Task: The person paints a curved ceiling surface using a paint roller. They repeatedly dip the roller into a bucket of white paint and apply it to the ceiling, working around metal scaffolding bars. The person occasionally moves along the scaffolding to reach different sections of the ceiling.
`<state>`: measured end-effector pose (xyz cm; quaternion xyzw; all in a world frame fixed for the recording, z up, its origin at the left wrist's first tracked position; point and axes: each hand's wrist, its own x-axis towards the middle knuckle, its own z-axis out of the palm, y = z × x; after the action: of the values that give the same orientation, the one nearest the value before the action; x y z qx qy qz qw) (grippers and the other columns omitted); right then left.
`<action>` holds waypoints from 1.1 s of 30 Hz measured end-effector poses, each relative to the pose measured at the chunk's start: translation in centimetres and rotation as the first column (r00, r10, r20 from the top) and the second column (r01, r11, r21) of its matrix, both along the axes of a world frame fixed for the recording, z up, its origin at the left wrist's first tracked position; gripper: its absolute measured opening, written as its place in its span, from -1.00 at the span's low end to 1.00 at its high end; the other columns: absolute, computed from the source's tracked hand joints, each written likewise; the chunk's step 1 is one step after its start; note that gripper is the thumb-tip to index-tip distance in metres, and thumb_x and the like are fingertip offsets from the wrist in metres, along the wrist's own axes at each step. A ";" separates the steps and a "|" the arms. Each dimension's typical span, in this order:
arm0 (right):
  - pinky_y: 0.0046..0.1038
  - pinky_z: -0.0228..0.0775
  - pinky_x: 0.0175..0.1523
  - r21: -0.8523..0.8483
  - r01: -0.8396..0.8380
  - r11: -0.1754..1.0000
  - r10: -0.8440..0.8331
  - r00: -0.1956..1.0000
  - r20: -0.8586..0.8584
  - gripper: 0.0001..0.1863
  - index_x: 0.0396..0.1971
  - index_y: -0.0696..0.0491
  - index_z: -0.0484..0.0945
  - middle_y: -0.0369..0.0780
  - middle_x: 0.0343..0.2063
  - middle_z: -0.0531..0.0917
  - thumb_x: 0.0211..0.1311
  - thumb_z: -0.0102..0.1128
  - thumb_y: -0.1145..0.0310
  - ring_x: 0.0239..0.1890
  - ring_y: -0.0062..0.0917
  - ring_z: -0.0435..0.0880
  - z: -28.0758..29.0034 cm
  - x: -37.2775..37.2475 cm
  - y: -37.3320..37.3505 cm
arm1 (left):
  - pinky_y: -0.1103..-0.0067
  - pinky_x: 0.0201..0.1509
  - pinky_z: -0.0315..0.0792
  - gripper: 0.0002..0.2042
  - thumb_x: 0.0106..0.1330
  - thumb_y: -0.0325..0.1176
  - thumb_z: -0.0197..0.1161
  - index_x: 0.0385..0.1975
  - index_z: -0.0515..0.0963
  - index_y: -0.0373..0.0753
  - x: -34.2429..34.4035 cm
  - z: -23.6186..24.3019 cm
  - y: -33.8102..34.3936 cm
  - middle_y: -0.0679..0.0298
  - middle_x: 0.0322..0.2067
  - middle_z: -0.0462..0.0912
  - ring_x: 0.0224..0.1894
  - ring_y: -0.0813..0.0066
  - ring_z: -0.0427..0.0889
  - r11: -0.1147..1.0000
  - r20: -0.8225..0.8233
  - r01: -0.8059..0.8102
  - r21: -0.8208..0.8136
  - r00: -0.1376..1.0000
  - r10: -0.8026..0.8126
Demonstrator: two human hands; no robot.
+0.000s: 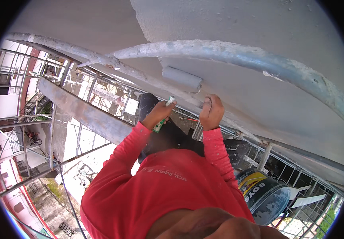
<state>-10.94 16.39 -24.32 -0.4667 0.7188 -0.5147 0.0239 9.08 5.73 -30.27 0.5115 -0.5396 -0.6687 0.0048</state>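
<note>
A paint roller (pixel 182 79) with a grey, paint-coated sleeve is against the grey wall (pixel 259 91), just above a slanting scaffold pipe. My left hand (pixel 160 113) is closed round its green-and-white patterned handle, below the sleeve. Part of the wire frame is hard to make out. To the right, my right hand (pixel 212 111) is raised close to the wall and the pipe, fingers curled in. Whether anything is inside it cannot be seen. Above the roller, the paint on the wall has an uneven border between a darker and a lighter grey.
A thick, paint-spattered pipe (pixel 227 53) crosses in front of the wall. Beside my right elbow hangs or stands a dark paint bucket (pixel 265 195) with a yellow band. A long metal plank (pixel 86 111) slants at left among scaffold bars, with the ground far below.
</note>
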 end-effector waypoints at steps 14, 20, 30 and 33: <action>-0.15 0.45 -0.21 0.042 -0.018 0.999 0.016 0.999 0.046 -0.84 -0.32 0.19 0.57 0.02 -0.41 0.62 0.24 0.06 0.44 -0.34 0.01 0.61 0.4 0.2 0.1 | 0.55 -0.69 0.32 -0.45 0.50 0.16 0.07 -0.34 0.41 -0.34 2.8 4.1 -0.9 0.33 -0.70 0.38 -0.74 0.57 0.40 0.993 -0.041 -0.078 -0.093 0.996 0.075; -0.14 0.46 -0.23 0.069 -0.008 0.998 0.007 1.000 0.002 -0.86 -0.33 0.19 0.56 0.01 -0.43 0.61 0.22 0.08 0.44 -0.36 0.01 0.62 0.5 0.1 0.0 | 0.52 -0.63 0.39 -0.45 0.43 0.15 0.18 -0.33 0.46 -0.37 1.3 -3.6 -3.3 0.31 -0.66 0.44 -0.71 0.54 0.45 1.000 0.055 0.002 0.011 0.998 -0.002; -0.12 0.44 -0.25 0.053 0.020 0.998 -0.019 1.000 -0.018 -0.87 -0.36 0.17 0.55 0.00 -0.45 0.61 0.20 0.08 0.43 -0.37 0.02 0.60 0.8 0.2 -0.2 | 0.52 -0.67 0.38 -0.47 0.36 0.13 0.28 -0.42 0.50 -0.34 0.7 -2.8 -2.9 0.27 -0.69 0.46 -0.71 0.51 0.48 0.990 0.106 0.126 -0.057 0.987 -0.120; -0.12 0.43 -0.25 0.031 0.028 0.999 -0.028 1.000 -0.013 -0.87 -0.37 0.17 0.55 0.00 -0.45 0.61 0.21 0.08 0.42 -0.37 0.02 0.60 0.8 0.4 -0.3 | 0.56 -0.67 0.34 -0.45 0.45 0.18 0.15 -0.29 0.45 -0.34 2.4 0.7 -1.3 0.33 -0.68 0.40 -0.72 0.57 0.42 0.996 -0.016 -0.088 -0.011 0.996 0.087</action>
<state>-10.58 16.13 -23.56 -0.4593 0.7335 -0.5006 0.0195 11.45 4.47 -29.55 0.5294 -0.5205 -0.6687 0.0411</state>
